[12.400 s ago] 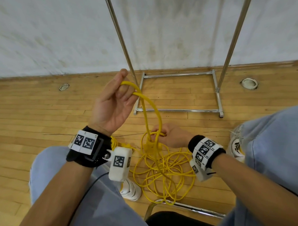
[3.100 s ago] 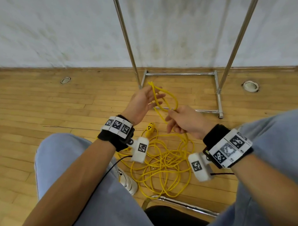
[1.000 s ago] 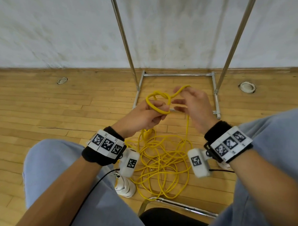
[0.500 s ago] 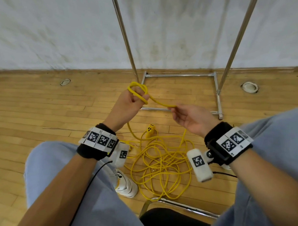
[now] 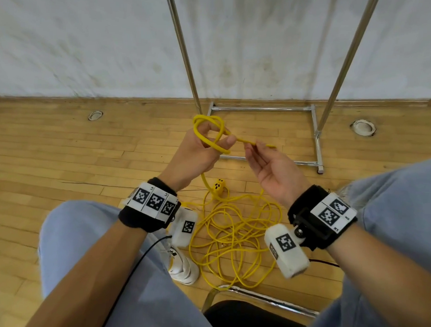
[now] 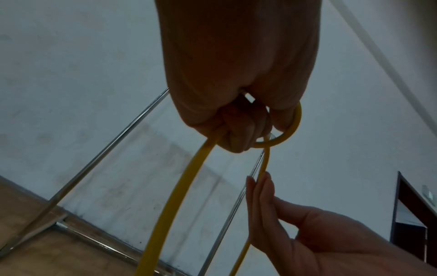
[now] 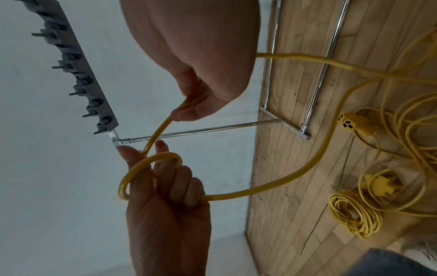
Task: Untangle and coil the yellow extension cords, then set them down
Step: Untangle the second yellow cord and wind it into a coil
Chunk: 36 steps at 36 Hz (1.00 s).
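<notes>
My left hand [image 5: 218, 136] is raised in front of me and grips small loops of the yellow cord [image 5: 208, 129], coiled around its fingers [image 7: 146, 168]. A short stretch of cord runs right to my right hand [image 5: 253, 147], which lies palm up and pinches it at the fingertips [image 7: 184, 110]. The rest of the cord hangs from my left hand to a loose tangle [image 5: 234, 227] on the floor between my knees. A yellow socket end [image 5: 218, 185] lies at the tangle's far edge. A second yellow cord [image 7: 354, 216] lies coiled on the floor.
A chrome clothes rack stands ahead, its base frame [image 5: 316, 140] on the wood floor and its uprights [image 5: 186, 57] against the white wall. A chair's metal frame [image 5: 266, 299] and a white shoe [image 5: 184, 267] sit near the tangle. Round floor fittings [image 5: 363, 127] lie by the wall.
My right hand has come in closer to the left along the cord and turned palm up. The left hand holds more loop than before.
</notes>
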Available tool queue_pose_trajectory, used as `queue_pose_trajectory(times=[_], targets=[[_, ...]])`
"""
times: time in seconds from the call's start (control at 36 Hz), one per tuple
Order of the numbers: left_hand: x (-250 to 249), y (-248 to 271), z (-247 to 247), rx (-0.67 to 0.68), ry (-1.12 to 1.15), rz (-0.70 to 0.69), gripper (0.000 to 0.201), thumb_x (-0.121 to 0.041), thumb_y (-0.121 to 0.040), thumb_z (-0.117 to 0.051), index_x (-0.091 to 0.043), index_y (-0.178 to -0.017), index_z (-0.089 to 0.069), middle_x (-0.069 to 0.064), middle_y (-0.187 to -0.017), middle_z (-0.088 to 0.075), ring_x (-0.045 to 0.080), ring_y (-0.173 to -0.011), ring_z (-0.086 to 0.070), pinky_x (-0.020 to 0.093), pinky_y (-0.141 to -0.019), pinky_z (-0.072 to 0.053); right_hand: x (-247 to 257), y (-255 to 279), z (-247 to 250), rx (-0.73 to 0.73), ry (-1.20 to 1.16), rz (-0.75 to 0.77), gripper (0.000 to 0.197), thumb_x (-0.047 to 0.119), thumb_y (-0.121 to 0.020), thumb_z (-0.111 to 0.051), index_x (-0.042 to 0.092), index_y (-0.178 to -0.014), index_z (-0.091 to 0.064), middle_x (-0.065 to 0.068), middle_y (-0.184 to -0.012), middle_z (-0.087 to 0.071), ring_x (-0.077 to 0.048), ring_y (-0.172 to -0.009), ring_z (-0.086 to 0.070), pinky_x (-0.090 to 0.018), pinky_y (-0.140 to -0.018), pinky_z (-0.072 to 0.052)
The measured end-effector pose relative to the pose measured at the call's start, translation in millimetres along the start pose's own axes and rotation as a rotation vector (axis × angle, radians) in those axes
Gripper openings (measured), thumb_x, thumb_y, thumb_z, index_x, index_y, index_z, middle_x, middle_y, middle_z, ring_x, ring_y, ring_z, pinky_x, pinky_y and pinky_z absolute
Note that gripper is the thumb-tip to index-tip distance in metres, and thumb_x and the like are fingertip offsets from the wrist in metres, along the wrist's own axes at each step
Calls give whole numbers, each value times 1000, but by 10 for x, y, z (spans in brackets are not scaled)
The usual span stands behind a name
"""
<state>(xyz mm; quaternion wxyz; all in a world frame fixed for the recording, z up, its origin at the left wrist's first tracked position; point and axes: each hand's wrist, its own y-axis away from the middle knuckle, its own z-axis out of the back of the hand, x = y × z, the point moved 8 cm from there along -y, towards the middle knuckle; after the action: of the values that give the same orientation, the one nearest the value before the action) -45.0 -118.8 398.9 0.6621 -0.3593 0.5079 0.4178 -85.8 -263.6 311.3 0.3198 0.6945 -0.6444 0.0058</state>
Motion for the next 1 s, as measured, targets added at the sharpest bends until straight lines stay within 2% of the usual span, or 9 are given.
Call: queue_pose_trajectory(times=[0.22, 0.31, 0.39, 0.5, 0.58, 0.67, 0.75, 0.86, 1.0], targets=[[45, 22, -49, -1, -61, 1, 24, -11, -97, -69, -4, -116, -56, -11, -52, -57, 5, -42, -41, 22, -43, -32, -204, 144, -187, 185, 59, -64, 14, 5, -97, -62, 2, -88, -73, -14, -98, -76, -18, -87, -76, -26, -76, -63], [14, 64, -149, 21, -82, -31, 19, -4, -99, -63, 7, -113, -56, -15, -50, -58, -2, -41, -50, 12, -45, -35, -214, 173, -200, 191, 243, -105, 16, 20, -94, -68, 14, -84, -79, 0, -89, -75, -9, -78, -71, -22, -69, -58], [-12, 74, -179, 2, -122, -50, 16, -5, -100, -61, 9, -104, -56, -19, -51, -58, -4, -44, -53, 7, -48, -36, -112, 125, -66, 113, 607, -117, 27, 39, -87, -77, 13, -93, -76, 1, -82, -71, -11, -69, -61, -25, -62, -50], [-12, 30, -30, -94, -149, -43, 24, -22, -105, -56, -3, -91, -59, -14, -48, -53, 0, -43, -46, 16, -48, -34, 305, 54, -61, -18, 1279, 308, 44, 55, -80, -82, 14, -83, -70, 2, -73, -68, -10, -61, -58, -22, -54, -44], [-27, 17, 18, -24, -33, -40, 31, -26, -108, -50, -11, -84, -62, -5, -48, -38, 15, -42, -30, 25, -43, -26, 325, 28, -179, 128, 1580, 481, 42, 56, -86, -75, 28, -116, -63, 9, -106, -65, -7, -89, -63, -28, -75, -53], [-63, -20, 75, 5, 114, -16, 30, -21, -109, -46, -8, -85, -58, -6, -51, -29, 11, -43, -23, 21, -42, -22, 7, 58, -204, 430, 1541, 296, 33, 51, -104, -51, 25, -118, -67, 6, -110, -72, -12, -103, -67, -37, -94, -53], [-4, -64, 155, -9, 192, 65, 27, -20, -110, -44, -6, -91, -57, -5, -55, -23, 9, -44, -18, 21, -43, -15, -213, 149, -208, 557, 1351, 163, 50, 47, -109, -35, 8, -110, -66, -11, -85, -71, -35, -86, -69, -47, -86, -54], [51, -43, 109, 113, 115, 133, 19, -19, -109, -45, -3, -115, -54, 3, -65, -14, 13, -50, -14, 23, -44, -15, -156, 161, -257, 481, 1243, 322, 45, 39, -112, -37, 5, -95, -62, -2, -62, -38, -24, -56, -38, -43, -59, -40], [113, 79, -43, 320, -53, 199, 23, -8, -107, -49, 5, -127, -49, 4, -63, -19, 17, -52, -15, 31, -49, -15, 216, 124, -289, 307, 1233, 494, 34, 29, -111, -46, 8, -98, -69, 8, -60, -34, -8, -52, -30, -25, -51, -27]])
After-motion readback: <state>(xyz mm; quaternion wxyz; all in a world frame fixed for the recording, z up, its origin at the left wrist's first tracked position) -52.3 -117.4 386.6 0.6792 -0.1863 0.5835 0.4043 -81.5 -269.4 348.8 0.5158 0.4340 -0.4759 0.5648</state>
